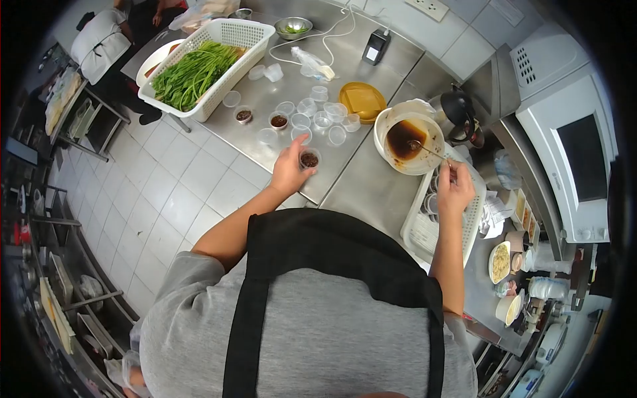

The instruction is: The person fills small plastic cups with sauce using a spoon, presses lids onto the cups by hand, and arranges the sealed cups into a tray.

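My left hand [289,167] is closed around a small clear plastic cup [310,158] with dark brown sauce in it, near the front edge of the steel table. In my right hand [456,188] is the handle of a metal spoon [430,152], its bowl dipping into dark liquid. That liquid partly fills a white bowl [424,164], whose inner wall is stained brown. Two more sauce-filled cups, one on the left [243,115] and one nearer the middle [279,121], stand beyond my left hand. Several clear cups [322,120] without sauce are grouped beside them.
A white basket [249,63] of green vegetables stands at the back left. Behind the cups lies a yellow lid [362,103]. A white tray [418,247] with stacked cups sits under my right forearm. A black kettle [455,109] and a white microwave [564,132] are on the right.
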`<state>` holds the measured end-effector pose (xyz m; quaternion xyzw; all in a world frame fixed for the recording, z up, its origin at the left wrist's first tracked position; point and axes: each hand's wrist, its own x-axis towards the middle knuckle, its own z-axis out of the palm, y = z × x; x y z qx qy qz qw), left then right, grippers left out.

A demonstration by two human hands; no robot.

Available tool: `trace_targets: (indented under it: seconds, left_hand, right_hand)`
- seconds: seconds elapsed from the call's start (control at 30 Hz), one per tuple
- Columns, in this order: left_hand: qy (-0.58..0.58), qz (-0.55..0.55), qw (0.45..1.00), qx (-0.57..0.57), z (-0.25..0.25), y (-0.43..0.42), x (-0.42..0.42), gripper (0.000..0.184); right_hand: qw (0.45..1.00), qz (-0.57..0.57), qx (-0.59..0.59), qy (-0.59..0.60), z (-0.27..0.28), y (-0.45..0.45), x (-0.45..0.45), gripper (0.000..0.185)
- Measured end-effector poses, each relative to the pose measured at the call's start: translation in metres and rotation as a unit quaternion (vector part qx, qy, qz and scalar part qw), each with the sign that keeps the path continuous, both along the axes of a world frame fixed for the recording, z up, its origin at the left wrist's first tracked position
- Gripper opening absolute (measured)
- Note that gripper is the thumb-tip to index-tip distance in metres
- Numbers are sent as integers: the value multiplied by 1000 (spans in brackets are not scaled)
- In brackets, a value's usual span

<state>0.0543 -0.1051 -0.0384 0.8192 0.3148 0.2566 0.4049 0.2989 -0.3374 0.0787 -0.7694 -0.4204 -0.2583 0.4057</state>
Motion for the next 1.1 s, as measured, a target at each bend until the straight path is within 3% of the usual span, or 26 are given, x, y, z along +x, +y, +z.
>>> trace_targets:
  seconds: [0.17,0.27,0.3,0.4,0.57,0.73,0.83,1.1]
  left_hand:
    - [87,-15,988,129,35,5,-20,76]
    - [23,14,975,221,51,38,-17,56]
    - [15,13,974,226,52,59,-7,41]
    - [41,-18,964,262,42,107,35,36]
    - [239,-35,936,258,25,142,87,22]
    - [300,-42,931,203,30,152,96,20]
    - [276,-73,936,205,32,149,99,18]
    - [301,-65,917,254,37,160,115,15]
  right_hand:
    - [1000,-25,-14,-12,-18,12,17,6]
    - [999,-47,-24,5,-18,19,12,6]
    - [998,-58,-27,14,-18,19,9,6]
    - [991,-112,-71,-29,-19,18,1,9]
    - [982,-159,-84,63,-28,22,-24,18]
    - [982,-165,18,86,-50,24,-35,15]
    - [980,-157,38,117,-53,26,-30,12]
    - [956,-246,-152,57,-33,31,-45,15]
